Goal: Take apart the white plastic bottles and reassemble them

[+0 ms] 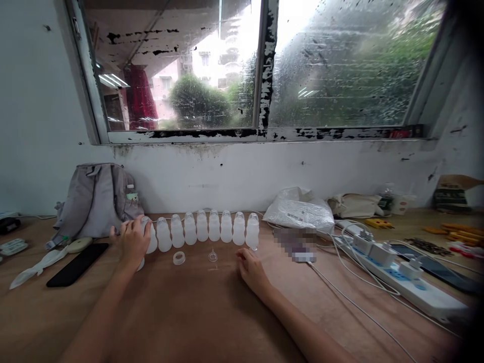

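My left hand touches a frosted-white, dome-topped bottle; whether it grips, I cannot tell. Rightward, my loosely curled right hand rests on brown tabletop. Beyond: white wall, peeling-framed window.

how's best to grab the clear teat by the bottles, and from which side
Probably by the upright stem of the teat, coming down from the near right: the stem rises from a wider round base, the bottles stand behind, and the right hand is on that side.
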`<state>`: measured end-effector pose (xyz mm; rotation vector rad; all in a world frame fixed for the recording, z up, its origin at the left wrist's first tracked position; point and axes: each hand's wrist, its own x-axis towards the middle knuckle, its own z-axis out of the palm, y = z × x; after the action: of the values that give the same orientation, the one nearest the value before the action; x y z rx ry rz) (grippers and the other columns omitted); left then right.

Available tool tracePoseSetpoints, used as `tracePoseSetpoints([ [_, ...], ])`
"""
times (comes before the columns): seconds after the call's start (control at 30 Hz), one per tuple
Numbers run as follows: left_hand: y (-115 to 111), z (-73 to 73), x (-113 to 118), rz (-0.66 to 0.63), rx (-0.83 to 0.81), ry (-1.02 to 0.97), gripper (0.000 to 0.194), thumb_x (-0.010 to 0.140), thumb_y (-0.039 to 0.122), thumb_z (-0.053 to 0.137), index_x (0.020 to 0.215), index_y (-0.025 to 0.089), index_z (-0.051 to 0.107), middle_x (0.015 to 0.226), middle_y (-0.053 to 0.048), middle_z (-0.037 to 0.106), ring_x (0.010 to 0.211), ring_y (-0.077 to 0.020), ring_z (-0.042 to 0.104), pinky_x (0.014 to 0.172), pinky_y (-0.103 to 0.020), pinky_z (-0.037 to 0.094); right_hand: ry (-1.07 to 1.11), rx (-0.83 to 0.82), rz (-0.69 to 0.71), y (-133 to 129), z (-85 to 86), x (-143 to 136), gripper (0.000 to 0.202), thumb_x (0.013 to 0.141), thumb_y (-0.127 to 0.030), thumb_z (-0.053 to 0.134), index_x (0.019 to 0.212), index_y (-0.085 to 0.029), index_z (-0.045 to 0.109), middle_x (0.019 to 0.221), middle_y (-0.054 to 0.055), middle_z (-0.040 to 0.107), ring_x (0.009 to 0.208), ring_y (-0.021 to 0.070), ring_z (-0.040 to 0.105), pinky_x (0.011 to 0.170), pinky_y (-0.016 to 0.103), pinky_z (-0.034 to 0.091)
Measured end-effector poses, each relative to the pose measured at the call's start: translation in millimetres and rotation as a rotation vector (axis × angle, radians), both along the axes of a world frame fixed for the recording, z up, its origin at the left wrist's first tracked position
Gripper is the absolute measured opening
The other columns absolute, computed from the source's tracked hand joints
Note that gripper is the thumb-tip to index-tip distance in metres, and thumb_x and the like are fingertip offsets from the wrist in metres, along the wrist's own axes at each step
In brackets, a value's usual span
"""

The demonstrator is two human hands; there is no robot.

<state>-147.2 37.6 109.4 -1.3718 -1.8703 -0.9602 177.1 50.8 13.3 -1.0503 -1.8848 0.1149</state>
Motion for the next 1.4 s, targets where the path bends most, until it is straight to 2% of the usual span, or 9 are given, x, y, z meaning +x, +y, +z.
tracePoseSetpoints([
  [0.1, -13, 13.9, 21, -0.171, 0.169, -0.027, 0.038, 0.084, 0.037, 0.036, 0.112, 0.015, 0.049, 0.103, -0.011, 0.057, 0.102, -0.0258, 0.045, 0.095, -0.044, 0.021, -0.002, 0.005, 0.014, -1, 0.8, -1, 0.019, 0.073, -0.008, 0.036, 0.078, -0.018, 0.051, 0.075, 0.007, 0.057, 0.073, 0.0194, 0.054, 0.066, 0.031, 0.044],
  [0.2, -24, 15.0, 51, -0.443, 0.221, -0.101, 0.036, 0.085, 0.035, 0.035, 0.116, 0.017, 0.043, 0.108, -0.009, 0.05, 0.103, -0.0218, 0.044, 0.093, -0.036, 0.03, 0.008, 0.004, 0.036, -2, 1.1, -1, 0.017, 0.076, -0.009, 0.036, 0.079, -0.018, 0.051, 0.076, 0.006, 0.057, 0.074, 0.019, 0.054, 0.067, 0.031, 0.044],
  [0.43, -44, -29.7, 120, -0.901, -0.137, -0.38, 0.032, 0.089, 0.032, 0.026, 0.118, 0.021, 0.036, 0.111, -0.008, 0.047, 0.102, -0.019, 0.046, 0.089, -0.034, 0.036, 0.041, 0.02, 0.047, -6, 3.2, -2, 0.016, 0.081, -0.013, 0.036, 0.081, -0.018, 0.052, 0.077, 0.007, 0.057, 0.075, 0.0189, 0.054, 0.068, 0.031, 0.044],
  [0.67, -43, -70.6, 132, -1.037, -0.266, -0.593, 0.053, 0.085, 0.036, 0.038, 0.13, 0.021, 0.015, 0.124, -0.01, 0.038, 0.113, -0.0211, 0.04, 0.095, -0.037, 0.033, 0.155, -0.09, 0.069, -10, 6.2, -6, 0.015, 0.083, -0.024, 0.039, 0.084, -0.019, 0.053, 0.078, 0.006, 0.059, 0.072, 0.0185, 0.056, 0.064, 0.03, 0.044],
  [0.77, -40, -81.9, 135, -1.096, -0.403, -0.561, 0.066, 0.075, 0.036, 0.054, 0.127, 0.019, 0.019, 0.121, -0.013, 0.043, 0.107, -0.0245, 0.046, 0.089, -0.038, 0.037, 0.28, -0.216, 0.141, -15, 11.3, -9, 0.021, 0.086, -0.031, 0.036, 0.087, -0.02, 0.054, 0.077, 0.005, 0.06, 0.069, 0.0171, 0.056, 0.062, 0.028, 0.045],
  [0.93, -45, -80.8, 140, -1.205, -0.501, -0.478, 0.055, 0.069, 0.02, 0.054, 0.12, 0.022, 0.033, 0.111, -0.008, 0.052, 0.096, -0.0224, 0.051, 0.083, -0.035, 0.04, 0.379, -0.315, 0.365, -31, 27.7, -13, 0.031, 0.086, -0.039, 0.036, 0.108, -0.021, 0.049, 0.086, 0.004, 0.059, 0.071, 0.0158, 0.056, 0.063, 0.027, 0.045],
  [1.03, -49, -76.3, 141, -1.268, -0.56, -0.54, 0.057, 0.063, 0.016, 0.055, 0.118, 0.02, 0.038, 0.101, -0.006, 0.056, 0.085, -0.0202, 0.052, 0.076, -0.032, 0.041, 0.403, -0.365, 0.383, -38, 36.7, -16, 0.032, 0.08, -0.04, 0.048, 0.106, -0.021, 0.049, 0.081, 0.002, 0.057, 0.071, 0.0159, 0.054, 0.061, 0.025, 0.044],
  [1.23, -54, -79.6, 153, -1.542, -0.733, -1.252, 0.051, 0.058, 0.025, 0.061, 0.107, 0.015, 0.049, 0.08, -0.002, 0.055, 0.069, -0.0142, 0.049, 0.059, -0.024, 0.038, 0.588, -0.5, 0.418, -35, 43.6, -16, 0.026, 0.079, -0.043, 0.048, 0.083, -0.018, 0.056, 0.076, 0.003, 0.056, 0.07, 0.0158, 0.052, 0.062, 0.025, 0.043],
  [1.4, -55, -80.9, 157, -1.561, -0.848, -1.57, 0.048, 0.06, 0.02, 0.058, 0.107, 0.016, 0.046, 0.074, 0.0, 0.055, 0.057, -0.0107, 0.05, 0.047, -0.02, 0.037, 0.663, -0.601, 0.419, -31, 36.9, -17, 0.027, 0.079, -0.044, 0.049, 0.085, -0.018, 0.057, 0.08, 0.004, 0.058, 0.075, 0.018, 0.054, 0.064, 0.027, 0.044],
])
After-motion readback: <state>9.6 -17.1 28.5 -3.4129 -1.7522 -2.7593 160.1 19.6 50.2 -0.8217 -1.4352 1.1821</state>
